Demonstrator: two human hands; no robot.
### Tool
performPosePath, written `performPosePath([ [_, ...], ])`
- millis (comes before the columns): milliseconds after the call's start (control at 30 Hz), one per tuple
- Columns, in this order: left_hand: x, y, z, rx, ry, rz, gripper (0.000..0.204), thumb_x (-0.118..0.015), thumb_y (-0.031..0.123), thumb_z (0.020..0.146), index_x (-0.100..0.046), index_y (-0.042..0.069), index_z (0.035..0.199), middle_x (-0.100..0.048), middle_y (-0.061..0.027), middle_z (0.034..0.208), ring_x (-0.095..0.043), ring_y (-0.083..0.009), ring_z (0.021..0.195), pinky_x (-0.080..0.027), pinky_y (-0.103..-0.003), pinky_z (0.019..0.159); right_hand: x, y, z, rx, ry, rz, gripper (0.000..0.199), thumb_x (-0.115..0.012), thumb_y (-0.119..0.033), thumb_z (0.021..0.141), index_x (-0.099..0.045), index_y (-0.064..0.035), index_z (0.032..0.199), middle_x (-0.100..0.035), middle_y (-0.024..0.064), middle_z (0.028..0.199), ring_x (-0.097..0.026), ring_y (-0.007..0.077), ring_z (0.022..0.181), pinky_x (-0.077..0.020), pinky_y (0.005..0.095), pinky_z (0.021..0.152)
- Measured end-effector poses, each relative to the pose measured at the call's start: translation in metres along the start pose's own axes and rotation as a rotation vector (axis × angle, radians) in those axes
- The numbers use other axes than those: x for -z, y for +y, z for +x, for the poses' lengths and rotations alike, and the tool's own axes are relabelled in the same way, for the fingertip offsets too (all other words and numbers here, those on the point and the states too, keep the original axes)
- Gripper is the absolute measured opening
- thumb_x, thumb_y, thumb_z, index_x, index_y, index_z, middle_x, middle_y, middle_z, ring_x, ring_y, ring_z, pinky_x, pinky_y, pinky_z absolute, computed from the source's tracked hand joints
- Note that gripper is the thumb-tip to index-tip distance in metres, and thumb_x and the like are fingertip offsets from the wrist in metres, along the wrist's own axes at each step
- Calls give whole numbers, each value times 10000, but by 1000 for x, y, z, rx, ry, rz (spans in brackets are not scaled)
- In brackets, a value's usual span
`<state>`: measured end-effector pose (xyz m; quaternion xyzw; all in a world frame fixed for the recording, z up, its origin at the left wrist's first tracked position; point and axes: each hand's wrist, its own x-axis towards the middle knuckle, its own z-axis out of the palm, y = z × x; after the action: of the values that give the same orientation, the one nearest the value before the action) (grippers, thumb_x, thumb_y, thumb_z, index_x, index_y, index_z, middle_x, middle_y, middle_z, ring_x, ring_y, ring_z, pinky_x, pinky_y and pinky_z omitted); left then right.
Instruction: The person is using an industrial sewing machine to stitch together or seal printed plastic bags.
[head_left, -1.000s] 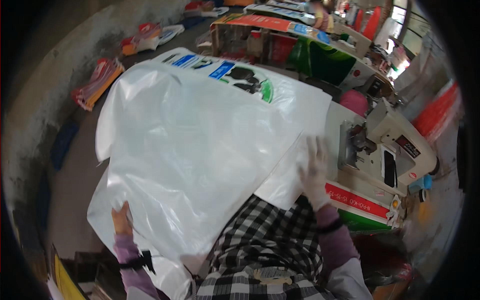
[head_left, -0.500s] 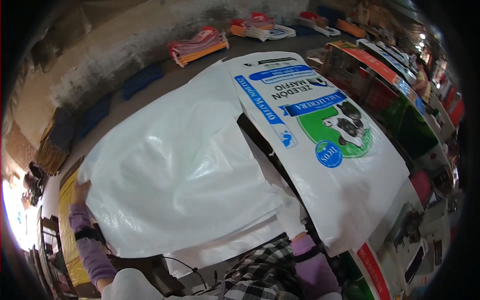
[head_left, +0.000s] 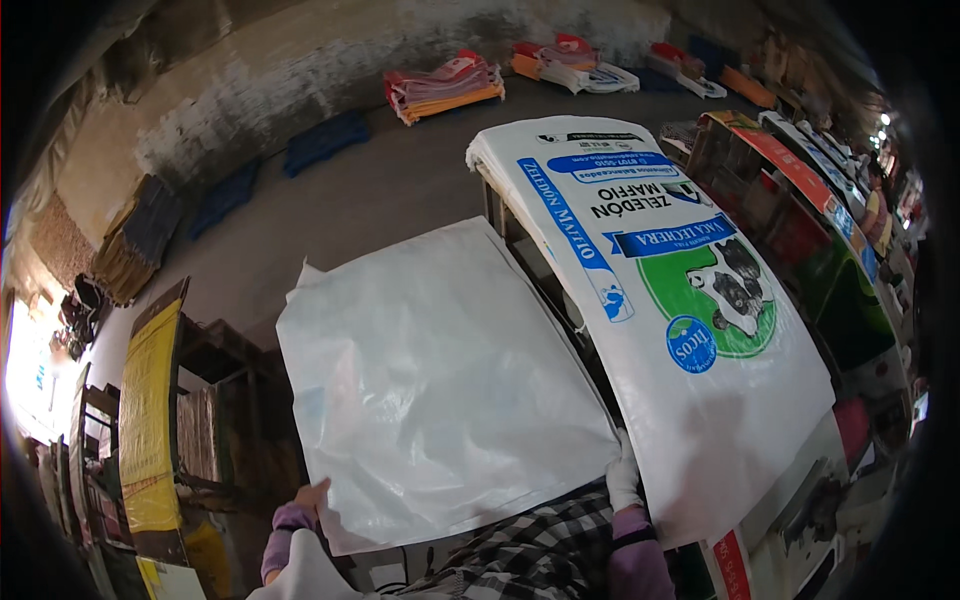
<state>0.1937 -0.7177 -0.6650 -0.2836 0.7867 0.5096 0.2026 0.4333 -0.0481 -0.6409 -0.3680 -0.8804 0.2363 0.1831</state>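
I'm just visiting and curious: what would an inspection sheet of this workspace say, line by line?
Surface: bench at right, largely covered by printed white sacks.
Job's things: one plain white sheet, creased, left of those sacks.
Clutter: red-and-orange bundles and a blue bundle on the floor by the wall.
Hands: left hand pinches the sheet's near-left corner; white-gloved right hand at its near-right corner, grip unclear.
Cables: thin dark cord near the lap.
Surroundings: stained wall; yellow-covered rack at left.

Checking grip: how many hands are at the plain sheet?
2 by the plain sheet: left hand at its near left corner, right hand at its near right; any underneath would be hidden.
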Motion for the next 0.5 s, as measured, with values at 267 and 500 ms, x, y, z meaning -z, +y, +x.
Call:
performPosePath([
  [267,-51,40,-18,-291,212,263,350,-652,288,794,-653,-61,765,-651,-140,678,-606,-191,630,-467,-373,596,24,-13,-24,-439,-509,-456,479,-488,3,790,-519,-78,1261,-579,234,1166,-541,354,1105,-419,396,950],
  [500,-19,54,-11,-22,139,-36,271,-535,177,878,-560,20,658,-482,-27,541,-508,-156,520,-396,-340,460,18,-60,13,202,133,-93,304,-502,-135,831,-645,-27,1078,-657,145,1045,-626,361,938,-478,420,842],
])
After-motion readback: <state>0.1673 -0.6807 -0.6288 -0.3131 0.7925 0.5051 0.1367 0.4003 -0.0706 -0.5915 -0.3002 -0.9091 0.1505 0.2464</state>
